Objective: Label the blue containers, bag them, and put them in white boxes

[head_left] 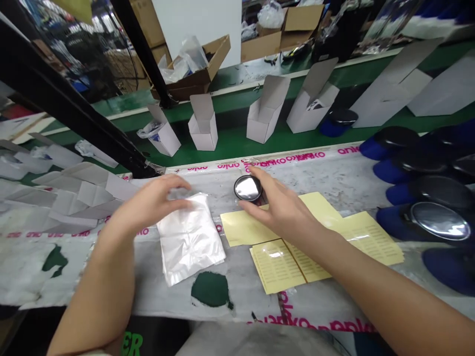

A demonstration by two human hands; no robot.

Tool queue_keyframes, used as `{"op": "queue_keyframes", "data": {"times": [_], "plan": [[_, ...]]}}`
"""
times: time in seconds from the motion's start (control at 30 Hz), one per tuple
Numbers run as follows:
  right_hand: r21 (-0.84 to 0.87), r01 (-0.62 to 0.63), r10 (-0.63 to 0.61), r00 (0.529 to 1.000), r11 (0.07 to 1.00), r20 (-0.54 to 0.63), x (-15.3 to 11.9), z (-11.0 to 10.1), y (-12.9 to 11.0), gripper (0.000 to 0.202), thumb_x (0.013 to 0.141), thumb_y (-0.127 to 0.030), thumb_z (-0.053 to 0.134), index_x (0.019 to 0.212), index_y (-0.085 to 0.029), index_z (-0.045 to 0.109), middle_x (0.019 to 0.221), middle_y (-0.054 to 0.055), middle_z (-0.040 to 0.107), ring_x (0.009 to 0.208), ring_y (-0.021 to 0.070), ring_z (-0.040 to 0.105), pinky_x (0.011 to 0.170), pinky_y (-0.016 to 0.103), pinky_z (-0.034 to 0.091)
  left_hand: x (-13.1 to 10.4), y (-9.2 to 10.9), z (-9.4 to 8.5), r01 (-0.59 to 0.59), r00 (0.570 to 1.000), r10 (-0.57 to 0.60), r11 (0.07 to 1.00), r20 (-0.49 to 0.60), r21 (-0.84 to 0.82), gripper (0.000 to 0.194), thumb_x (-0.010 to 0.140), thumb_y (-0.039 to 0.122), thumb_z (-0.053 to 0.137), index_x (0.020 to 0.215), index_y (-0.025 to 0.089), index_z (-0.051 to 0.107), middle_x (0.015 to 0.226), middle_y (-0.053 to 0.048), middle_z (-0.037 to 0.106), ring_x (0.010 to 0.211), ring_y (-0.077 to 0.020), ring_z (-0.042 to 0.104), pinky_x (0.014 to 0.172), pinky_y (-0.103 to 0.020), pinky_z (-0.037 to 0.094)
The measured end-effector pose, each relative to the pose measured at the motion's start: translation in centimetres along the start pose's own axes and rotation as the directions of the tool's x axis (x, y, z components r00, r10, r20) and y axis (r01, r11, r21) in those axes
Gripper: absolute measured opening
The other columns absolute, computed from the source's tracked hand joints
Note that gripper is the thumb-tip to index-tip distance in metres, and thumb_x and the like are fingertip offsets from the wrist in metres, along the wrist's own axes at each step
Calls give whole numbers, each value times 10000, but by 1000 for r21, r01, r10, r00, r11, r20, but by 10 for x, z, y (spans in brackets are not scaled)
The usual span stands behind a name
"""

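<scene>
My right hand (276, 200) has its thumb and fingers around a small round container (248, 188) with a black rim and a shiny, reflecting top. The container is upright at the middle of the bench; its lower part is mostly hidden. On the left, my left hand (158, 200) is over the top edge of a stack of clear plastic bags (191, 242), thumb and fingers apart. Whether its fingertips touch the bags I cannot tell. Under my right wrist lie yellow printed sheets (276, 264), in several overlapping piles.
Several blue containers with black lids (440, 220) crowd the right side. Behind the bench edge, open white boxes (203, 131) stand on a green surface (230, 141). More white cartons (85, 193) lie at left, beside a slanting black post (74, 94).
</scene>
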State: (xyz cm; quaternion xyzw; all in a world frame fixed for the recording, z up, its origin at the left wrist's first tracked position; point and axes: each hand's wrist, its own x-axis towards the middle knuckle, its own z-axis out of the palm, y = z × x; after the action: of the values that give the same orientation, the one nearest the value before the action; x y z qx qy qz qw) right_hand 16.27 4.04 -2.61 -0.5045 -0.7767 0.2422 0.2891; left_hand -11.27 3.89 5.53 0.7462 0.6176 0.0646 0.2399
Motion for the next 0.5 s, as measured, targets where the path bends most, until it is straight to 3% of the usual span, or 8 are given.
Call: {"op": "queue_keyframes", "data": {"times": [0.1,0.17,0.23,0.33,0.4,0.43,0.5], "plan": [[-77,87,-90,995,993,-35,0,-2,3,779,890,-378,680,1555,-237,300,1484,184,538,1368,389,516,1034,617,510,-2,-17,-17,212,960,-227,971,163,106,342,737,433,728,990,206,693,971,-77,714,852,-270,660,699,-340,522],[-151,200,-222,964,968,-148,-6,-3,-1,664,931,-301,635,1526,-229,349,1489,187,520,1400,365,481,1082,607,472,0,-22,-17,233,934,-251,968,254,97,210,758,376,666,882,206,667,844,-44,670,764,-228,620,636,-300,473],[-246,370,-422,883,896,-207,-17,-2,-11,489,962,-231,583,1436,-220,465,1408,175,582,1360,328,514,1081,570,477,3,-25,-13,204,939,-208,978,274,43,178,781,370,618,841,206,652,832,-36,655,774,-215,602,659,-297,458],[-269,676,-705,709,686,-17,-36,7,-31,300,994,-185,530,1287,-193,596,1249,107,690,1243,260,583,1024,476,525,7,-27,-8,166,956,-154,986,250,-29,258,763,433,644,888,207,655,886,-39,666,822,-221,603,700,-305,465],[-227,794,-787,600,564,144,-45,16,-40,273,1010,-163,490,1235,-168,644,1213,79,715,1203,237,596,1025,462,522,9,-30,-5,166,959,-149,985,239,-53,274,728,444,678,854,202,648,840,-31,658,785,-213,593,677,-299,457],[-223,817,-796,572,531,198,-49,21,-43,280,1014,-158,477,1228,-162,658,1221,76,716,1194,236,599,1036,474,515,10,-31,-5,170,960,-150,983,237,-64,257,719,433,683,817,199,643,804,-25,652,756,-205,585,663,-294,450],[-250,823,-788,564,510,249,-53,28,-44,309,1021,-167,454,1245,-173,667,1266,80,703,1193,238,601,1051,498,506,12,-35,-4,171,962,-145,980,230,-98,211,725,403,674,752,197,643,747,-15,648,715,-188,574,654,-288,441]]}}
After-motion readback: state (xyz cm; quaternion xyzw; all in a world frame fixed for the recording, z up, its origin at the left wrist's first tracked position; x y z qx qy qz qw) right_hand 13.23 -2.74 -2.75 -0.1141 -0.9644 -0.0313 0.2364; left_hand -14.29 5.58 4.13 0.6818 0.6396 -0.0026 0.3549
